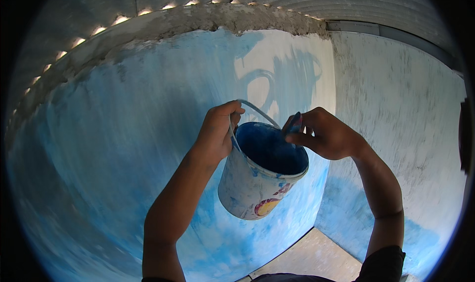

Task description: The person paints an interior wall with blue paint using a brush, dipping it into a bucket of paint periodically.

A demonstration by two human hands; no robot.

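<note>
A white paint bucket [242,188], smeared with blue, hangs tilted toward me in front of the wall. My left hand [218,128] is closed on its wire handle [260,113] at the bucket's left rim. Inside, the walls are coated dark blue; how much paint lies at the bottom is hard to see. Over the right side of the rim, my right hand [329,133] pinches a blue-stained paintbrush [294,123]. Only its upper part shows; my fingers and the rim hide the bristles.
Ahead stands a wall [148,128] streaked with blue paint, paler patches near its right corner. The adjoining right wall [396,118] is whitish with blue low down. Corrugated roofing [316,5] slopes overhead, and a light tan floor [311,257] shows below.
</note>
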